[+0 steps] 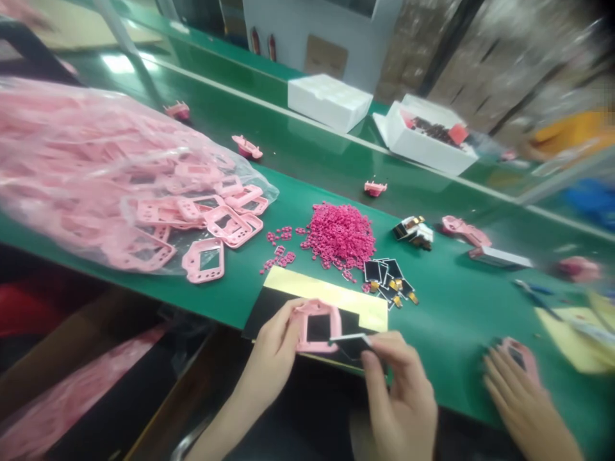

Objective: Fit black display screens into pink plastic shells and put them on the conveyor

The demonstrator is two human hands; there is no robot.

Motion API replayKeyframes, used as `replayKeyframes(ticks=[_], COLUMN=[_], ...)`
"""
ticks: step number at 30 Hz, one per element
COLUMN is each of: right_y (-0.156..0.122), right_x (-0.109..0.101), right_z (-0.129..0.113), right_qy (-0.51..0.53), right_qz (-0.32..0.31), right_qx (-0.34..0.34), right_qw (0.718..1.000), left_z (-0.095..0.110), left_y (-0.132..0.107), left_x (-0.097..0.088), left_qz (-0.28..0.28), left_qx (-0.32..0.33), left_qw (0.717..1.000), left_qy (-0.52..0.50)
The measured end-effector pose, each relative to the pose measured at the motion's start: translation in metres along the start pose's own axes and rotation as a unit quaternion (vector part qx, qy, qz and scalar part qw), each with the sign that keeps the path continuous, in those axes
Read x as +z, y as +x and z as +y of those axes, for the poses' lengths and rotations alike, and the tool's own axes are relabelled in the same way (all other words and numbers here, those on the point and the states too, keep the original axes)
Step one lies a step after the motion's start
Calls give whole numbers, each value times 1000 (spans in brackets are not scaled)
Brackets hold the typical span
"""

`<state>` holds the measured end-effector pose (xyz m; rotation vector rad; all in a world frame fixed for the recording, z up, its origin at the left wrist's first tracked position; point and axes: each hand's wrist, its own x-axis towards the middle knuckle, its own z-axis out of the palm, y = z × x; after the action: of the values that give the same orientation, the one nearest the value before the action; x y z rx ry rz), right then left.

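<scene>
My left hand (276,339) grips a pink plastic frame (335,320) by its left edge, above a black and yellow sheet (327,291) at the table's front edge. Between the thumb and fingers of my right hand (401,390) is a small display screen (353,346), dark with a white border. Its left corner overlaps the frame's lower right side; whether the two touch I cannot tell. Beyond the sheet lie a heap of magenta button pieces (341,235) and several loose screens (391,275) with gold ribbon ends.
At left, a clear bag (96,160) spills pink frames onto the green table (283,192). White boxes (331,102) stand beyond the conveyor. Another person's hand (523,397) rests by a pink frame at right, near pliers (538,298).
</scene>
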<state>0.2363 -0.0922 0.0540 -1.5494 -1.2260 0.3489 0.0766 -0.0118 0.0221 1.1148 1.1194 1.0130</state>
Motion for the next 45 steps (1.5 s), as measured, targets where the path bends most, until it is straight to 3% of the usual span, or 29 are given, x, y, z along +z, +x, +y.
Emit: replayKeyframes(ticks=[4,8,18,24,26,28,31,33,38,41,45], right_y=[2,2,-13,-7,-8,-11,-17,-19,-17,-16,-19], right_x=[5,13,20,24,24,27,36,43,51,51,52], right_z=[0,6,7,20,23,21,14,7,-2,0,3], right_qy=[-93,-159,-103,-131,-106,-7,172,230,285,331,376], right_qz=[-115,-148,-149,-98,-79,-71,-66,-61,-57,-86,-79], right_qx=[-121,-173,-98,-112,-64,47,235,293,339,358,369], right_qw=[982,961,979,980,989,996,954,926,895,869,846], left_z=[3,6,10,15,18,19,14,9,3,1,-1], left_y=[-3,-8,-11,-8,-10,-12,-15,-18,-21,-23,-26], left_x=[-5,-3,6,10,14,19,23,24,23,21,20], left_qz=[-93,-135,-86,-92,-67,-42,-30,-14,52,68,73], left_qx=[13,-74,-90,-100,-106,-102,-78,-54,-2,26,35], left_qw=[995,988,992,991,992,994,997,998,998,996,994], left_qy=[35,7,-26,19,30,19,-4,-3,31,53,79])
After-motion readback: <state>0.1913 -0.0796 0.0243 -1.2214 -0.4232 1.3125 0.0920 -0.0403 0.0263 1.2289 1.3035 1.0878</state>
